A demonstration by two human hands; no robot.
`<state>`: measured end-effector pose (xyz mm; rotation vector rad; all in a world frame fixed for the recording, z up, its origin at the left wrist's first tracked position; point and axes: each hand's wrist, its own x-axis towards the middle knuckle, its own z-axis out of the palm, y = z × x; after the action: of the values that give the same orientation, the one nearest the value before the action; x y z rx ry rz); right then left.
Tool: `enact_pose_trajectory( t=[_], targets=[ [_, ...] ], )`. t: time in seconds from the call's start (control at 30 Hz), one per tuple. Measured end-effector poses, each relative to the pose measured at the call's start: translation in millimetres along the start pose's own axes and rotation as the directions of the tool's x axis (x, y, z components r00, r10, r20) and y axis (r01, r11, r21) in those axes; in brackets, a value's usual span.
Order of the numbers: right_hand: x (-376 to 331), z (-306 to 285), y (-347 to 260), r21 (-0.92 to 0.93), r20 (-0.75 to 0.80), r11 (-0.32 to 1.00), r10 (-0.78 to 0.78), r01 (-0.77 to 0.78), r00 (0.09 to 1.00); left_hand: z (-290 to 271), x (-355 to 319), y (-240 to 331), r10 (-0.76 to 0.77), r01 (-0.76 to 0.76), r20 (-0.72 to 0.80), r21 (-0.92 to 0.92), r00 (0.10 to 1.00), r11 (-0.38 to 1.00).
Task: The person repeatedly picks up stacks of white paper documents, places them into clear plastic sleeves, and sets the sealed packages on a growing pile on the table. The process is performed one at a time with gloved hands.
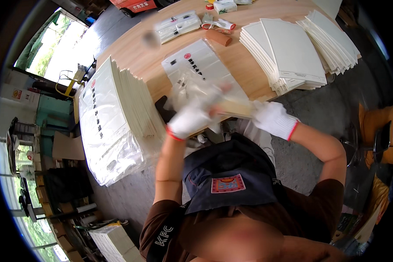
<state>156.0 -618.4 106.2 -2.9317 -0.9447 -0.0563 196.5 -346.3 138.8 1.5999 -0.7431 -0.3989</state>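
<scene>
Together, both gloved hands' fingers [205,107] close around a clear plastic bag [192,89] holding a cream sheet [233,109].

white card stacks [288,54] | bagged stack [113,118] | brown block, maybe eraser [218,37] | wooden table [135,48]

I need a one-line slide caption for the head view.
Two white-gloved hands, left hand and right hand, slide a flat cream bundle into a clear plastic bag.

A thin cream paper piece [235,109] is gripped at its right end by the white-gloved right hand [273,118] and held with a clear crinkled plastic bag [192,89] by the gloved, motion-blurred left hand [191,120] — above the wooden table [135,52]. Stacks of cream sheets [292,52] are seen beyond — a bagged pile [113,118] lies to the left.
</scene>
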Motion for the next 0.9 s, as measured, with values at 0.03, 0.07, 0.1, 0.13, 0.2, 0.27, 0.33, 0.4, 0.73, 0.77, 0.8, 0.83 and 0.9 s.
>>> enact_pose_trajectory(
  t=[0.03, 0.07, 0.1, 0.13, 0.2, 0.27, 0.33, 0.4, 0.73, 0.77, 0.8, 0.83, 0.9],
  targets=[
    [10, 5, -3, 0.014, 0.084, 1.0, 0.021, -0.023, 0.996, 29, -8, 0, -0.093, 0.081, 0.086, 0.129, 0.992, 0.988],
    [13, 4, 1, 0.193, 0.089, 0.98, 0.037, -0.054, 0.995, 54, -17, -2, -0.15, 0.124, 0.105, 0.22, 0.983, 0.967],
    [16, 8, 8, 0.362, 0.148, 0.925, 0.06, -0.111, 0.987, 73, -30, -5, -0.208, 0.202, 0.012, 0.182, 0.978, 0.962],
    [17, 17, 16, 0.515, 0.214, 0.837, 0.083, -0.184, 0.973, 83, -44, -4, -0.416, 0.398, -0.097, -0.159, 0.904, 0.903],
    [16, 71, 36, 0.949, 0.145, 0.276, 0.037, -0.15, 0.989, 117, -93, -76, -0.084, 0.05, -0.474, -0.084, 0.876, 0.995],
    [24, 88, 25, 0.977, 0.19, 0.07, 0.157, -0.202, 0.969, 119, -104, -86, 0.186, -0.108, -0.33, 0.241, 0.925, 0.965],
    [53, 89, 16, 0.919, 0.394, -0.011, 0.079, -0.395, 0.916, 100, -67, -67, 0.255, -0.139, -0.209, 0.448, 0.944, 0.883],
    [74, 77, -8, 0.686, 0.133, 0.719, 0.024, -0.109, 0.991, 99, -26, -61, 0.143, 0.064, -0.384, 0.478, 0.912, 0.876],
    [6, 103, -84, 0.381, -0.333, 0.921, 0.055, 0.081, 0.941, 76, -31, -84, -0.058, 0.238, -0.482, 0.321, 0.874, 0.917],
    [-7, 84, -88, 0.353, -0.432, 0.932, 0.088, 0.078, 0.898, 82, -45, -90, -0.061, 0.256, -0.475, 0.357, 0.878, 0.898],
    [-11, 84, -89, 0.305, -0.554, 0.952, 0.175, 0.002, 0.814, 92, -55, -93, -0.04, 0.241, -0.448, 0.403, 0.893, 0.883],
    [-9, 66, -87, 0.246, -0.476, 0.962, 0.223, -0.115, 0.85, 106, -64, -94, -0.021, 0.221, -0.411, 0.446, 0.911, 0.867],
    [-8, 137, -50, 0.063, -0.344, 0.963, 0.269, -0.263, 0.9, 124, -86, -97, 0.09, 0.09, -0.296, 0.544, 0.951, 0.835]
  ],
)
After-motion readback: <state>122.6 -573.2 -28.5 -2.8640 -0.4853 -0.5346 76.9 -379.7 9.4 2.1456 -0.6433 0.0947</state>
